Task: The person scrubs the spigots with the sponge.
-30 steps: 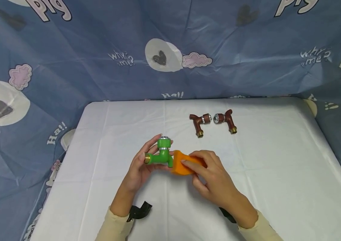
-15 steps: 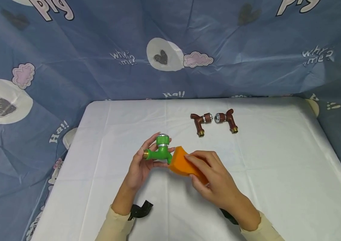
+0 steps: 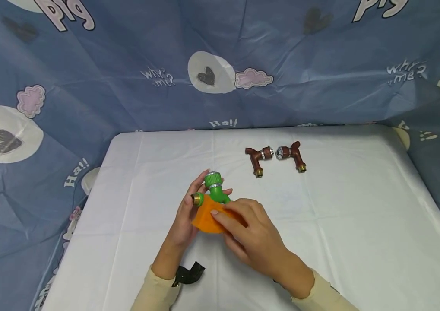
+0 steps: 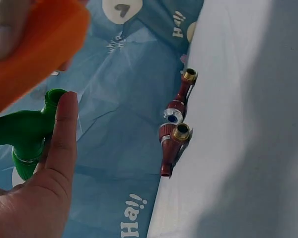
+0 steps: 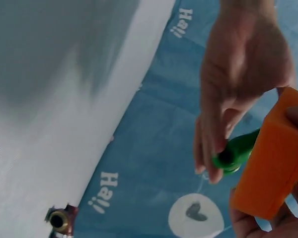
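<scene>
We infer wiping, fingers of the left hand (image 3: 184, 219) pinching the green tap (image 3: 216, 193), those of the right hand (image 3: 257, 236) the orange sponge (image 3: 207, 219); the next stroke needs steadiness.

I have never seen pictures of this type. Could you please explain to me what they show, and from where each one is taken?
There is no machine here, only a person's two bare hands. The wide picture comes from a camera worn on the head, looking forward and down. The other two come from cameras on the left and right wrists, so the same things appear at other angles.

The left hand holds a green tap. The right hand holds an orange block, perhaps a sponge; in the head view it hides part of the tap.

Farther back on the white-covered table lie a brown tap and a second brown tap. Behind hangs a blue printed cloth.
</scene>
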Available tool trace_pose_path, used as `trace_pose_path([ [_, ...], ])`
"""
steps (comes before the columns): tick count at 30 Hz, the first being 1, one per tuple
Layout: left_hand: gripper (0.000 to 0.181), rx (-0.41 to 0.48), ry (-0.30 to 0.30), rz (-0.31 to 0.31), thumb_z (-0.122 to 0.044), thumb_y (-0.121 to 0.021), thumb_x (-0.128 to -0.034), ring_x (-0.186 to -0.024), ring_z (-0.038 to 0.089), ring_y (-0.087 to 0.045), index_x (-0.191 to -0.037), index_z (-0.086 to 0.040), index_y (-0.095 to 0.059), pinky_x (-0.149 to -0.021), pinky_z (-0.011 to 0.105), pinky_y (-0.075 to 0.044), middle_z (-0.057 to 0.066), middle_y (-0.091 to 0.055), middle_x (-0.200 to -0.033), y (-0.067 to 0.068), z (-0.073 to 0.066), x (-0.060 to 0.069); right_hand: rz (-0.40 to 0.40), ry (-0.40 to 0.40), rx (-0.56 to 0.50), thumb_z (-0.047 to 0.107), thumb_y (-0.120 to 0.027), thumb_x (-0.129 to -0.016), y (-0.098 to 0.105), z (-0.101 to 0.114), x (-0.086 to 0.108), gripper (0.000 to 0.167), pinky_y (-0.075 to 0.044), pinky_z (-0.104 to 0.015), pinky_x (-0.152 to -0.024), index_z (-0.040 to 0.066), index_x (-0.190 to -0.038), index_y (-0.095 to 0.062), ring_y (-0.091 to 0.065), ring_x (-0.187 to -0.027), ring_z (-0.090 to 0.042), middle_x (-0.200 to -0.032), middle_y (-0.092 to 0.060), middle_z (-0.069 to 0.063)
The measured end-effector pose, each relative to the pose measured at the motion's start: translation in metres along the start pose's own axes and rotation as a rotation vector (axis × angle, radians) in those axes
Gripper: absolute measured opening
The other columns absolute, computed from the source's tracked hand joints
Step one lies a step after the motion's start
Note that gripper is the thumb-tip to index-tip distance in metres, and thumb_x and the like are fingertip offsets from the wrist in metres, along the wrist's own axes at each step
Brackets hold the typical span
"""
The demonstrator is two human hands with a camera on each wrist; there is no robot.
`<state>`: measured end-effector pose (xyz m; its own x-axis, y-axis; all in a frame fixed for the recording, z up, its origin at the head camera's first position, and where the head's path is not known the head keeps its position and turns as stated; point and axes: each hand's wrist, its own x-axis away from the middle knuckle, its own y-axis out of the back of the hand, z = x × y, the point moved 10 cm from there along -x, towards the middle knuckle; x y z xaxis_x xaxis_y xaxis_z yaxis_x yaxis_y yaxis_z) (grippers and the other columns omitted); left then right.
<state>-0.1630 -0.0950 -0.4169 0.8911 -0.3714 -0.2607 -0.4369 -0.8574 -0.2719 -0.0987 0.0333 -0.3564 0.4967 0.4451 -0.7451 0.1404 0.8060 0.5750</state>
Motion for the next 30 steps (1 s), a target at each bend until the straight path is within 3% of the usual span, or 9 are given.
trace_pose_path([
  [6, 0.076, -0.007, -0.003, -0.034, -0.054, -0.026, -0.1128, -0.135, 0.029, -0.058, -0.165, -0.001, -0.012, -0.112, 0.04, -0.046, 0.034, -0.031, -0.159, 0.004, 0.0, 0.001, 0.061, -0.086, 0.053, 0.014, -0.066, -0.094, -0.005, -0.016, 0.009, 0.039, -0.05, -0.049, -0.095, 0.014, -0.132, -0.072, -0.057, -0.113, -0.034, -0.128, -0.063, -0.011],
  [13, 0.077, -0.061, 0.004, -0.088, -0.059, -0.029, -0.1113, -0.133, 0.027, -0.06, -0.165, -0.005, -0.019, -0.102, 0.036, -0.054, 0.029, -0.037, -0.159, 0.012, 0.001, -0.001, 0.115, -0.178, 0.097, 0.009, -0.072, -0.085, -0.001, -0.033, 0.02, 0.045, -0.049, -0.051, -0.091, 0.014, -0.13, -0.073, -0.056, -0.112, -0.034, -0.127, -0.062, -0.011],
  [17, 0.083, -0.048, 0.004, -0.112, -0.063, -0.04, -0.1072, -0.131, 0.03, -0.061, -0.164, -0.004, -0.023, -0.103, 0.037, -0.054, 0.028, -0.042, -0.155, 0.015, 0.002, -0.002, 0.134, -0.215, 0.113, 0.01, -0.072, -0.086, 0.003, -0.042, 0.024, 0.045, -0.048, -0.05, -0.087, 0.013, -0.13, -0.072, -0.055, -0.112, -0.033, -0.128, -0.061, -0.011],
  [23, 0.092, 0.001, -0.015, -0.159, -0.065, -0.058, -0.0988, -0.13, 0.032, -0.062, -0.162, -0.007, -0.025, -0.103, 0.041, -0.054, 0.026, -0.037, -0.158, 0.022, 0.003, -0.002, 0.124, -0.266, 0.137, 0.011, -0.07, -0.086, 0.013, -0.055, 0.033, 0.044, -0.046, -0.048, -0.084, 0.01, -0.129, -0.072, -0.055, -0.11, -0.034, -0.127, -0.06, -0.013],
  [27, 0.096, 0.015, -0.033, -0.177, -0.063, -0.066, -0.0954, -0.13, 0.034, -0.062, -0.162, -0.007, -0.024, -0.105, 0.042, -0.053, 0.025, -0.036, -0.159, 0.025, 0.001, -0.003, 0.103, -0.306, 0.117, 0.015, -0.067, -0.088, 0.02, -0.06, 0.038, 0.042, -0.045, -0.047, -0.089, 0.01, -0.129, -0.072, -0.054, -0.112, -0.034, -0.128, -0.06, -0.014],
  [30, 0.098, 0.004, -0.031, -0.177, -0.063, -0.067, -0.0952, -0.131, 0.033, -0.062, -0.162, -0.007, -0.022, -0.105, 0.042, -0.053, 0.025, -0.036, -0.159, 0.025, 0.002, -0.002, 0.071, -0.292, 0.075, 0.022, -0.062, -0.095, 0.022, -0.054, 0.036, 0.038, -0.045, -0.044, -0.093, 0.009, -0.13, -0.071, -0.054, -0.112, -0.033, -0.129, -0.059, -0.014],
])
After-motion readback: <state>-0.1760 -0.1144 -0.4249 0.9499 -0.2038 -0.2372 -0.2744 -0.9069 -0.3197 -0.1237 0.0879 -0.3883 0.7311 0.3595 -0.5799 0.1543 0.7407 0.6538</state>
